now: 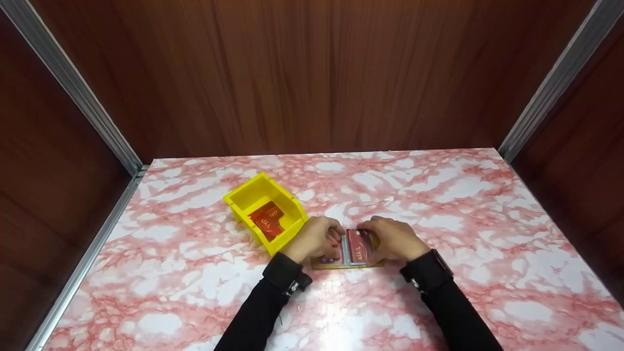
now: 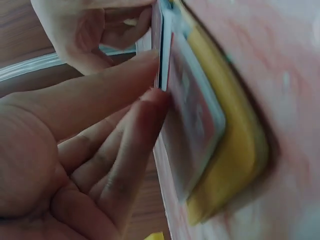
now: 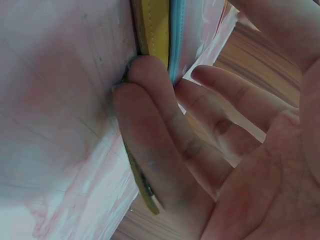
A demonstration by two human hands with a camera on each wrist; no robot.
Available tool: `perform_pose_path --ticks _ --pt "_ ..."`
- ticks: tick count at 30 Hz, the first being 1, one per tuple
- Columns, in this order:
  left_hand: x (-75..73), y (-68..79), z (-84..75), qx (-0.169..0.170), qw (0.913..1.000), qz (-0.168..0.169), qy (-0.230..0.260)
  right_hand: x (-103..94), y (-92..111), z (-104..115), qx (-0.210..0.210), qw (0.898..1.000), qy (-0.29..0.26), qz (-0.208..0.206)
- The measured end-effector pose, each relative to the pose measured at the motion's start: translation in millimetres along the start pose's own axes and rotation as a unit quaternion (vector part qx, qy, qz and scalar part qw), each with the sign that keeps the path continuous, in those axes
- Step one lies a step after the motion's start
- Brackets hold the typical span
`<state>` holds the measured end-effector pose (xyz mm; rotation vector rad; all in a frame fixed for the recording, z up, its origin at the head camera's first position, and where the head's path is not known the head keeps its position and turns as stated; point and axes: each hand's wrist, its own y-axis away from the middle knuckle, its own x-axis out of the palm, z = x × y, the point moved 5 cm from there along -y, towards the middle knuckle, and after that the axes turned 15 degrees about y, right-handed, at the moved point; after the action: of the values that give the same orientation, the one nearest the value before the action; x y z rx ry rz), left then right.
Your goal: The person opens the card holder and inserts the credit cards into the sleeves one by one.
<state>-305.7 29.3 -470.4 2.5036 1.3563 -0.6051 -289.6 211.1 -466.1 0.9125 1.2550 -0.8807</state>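
Observation:
A yellow card holder (image 1: 373,265) with clear sleeves lies spread open on the table. One red card (image 1: 358,247) lettered "VIP" shows in its right part. My left hand (image 1: 312,239) is over the left part; in the left wrist view its thumb and index finger pinch the edge of the sleeves (image 2: 192,115), above the yellow cover (image 2: 240,135). On the other side, my right hand (image 1: 394,238) grips the holder's right edge, its fingers against the yellow cover (image 3: 156,30) in the right wrist view. Whether a loose card is between the left fingertips is unclear.
Just left of my left hand stands a yellow bin (image 1: 239,208) with a few red VIP cards (image 1: 267,222) inside. The table (image 1: 463,253) has a pink and white marbled top. Brown wood panels (image 1: 302,78) close it in at the back and sides.

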Motion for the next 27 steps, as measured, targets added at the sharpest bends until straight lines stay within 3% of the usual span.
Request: perform_pose_path --ticks 6,14,27 --pt "-12.8 7.1 4.1 0.003 0.9960 -0.027 -0.085 -1.1 0.3 1.7 -0.006 1.000 0.005 -0.011" --pt "-13.0 9.7 3.5 0.004 0.9894 -0.009 -0.145 -1.3 0.8 0.8 -0.017 1.000 -0.012 -0.022" --pt "-9.3 10.7 0.1 0.017 0.9816 -0.012 -0.190 0.9 1.0 0.0 -0.034 0.996 -0.061 -0.048"
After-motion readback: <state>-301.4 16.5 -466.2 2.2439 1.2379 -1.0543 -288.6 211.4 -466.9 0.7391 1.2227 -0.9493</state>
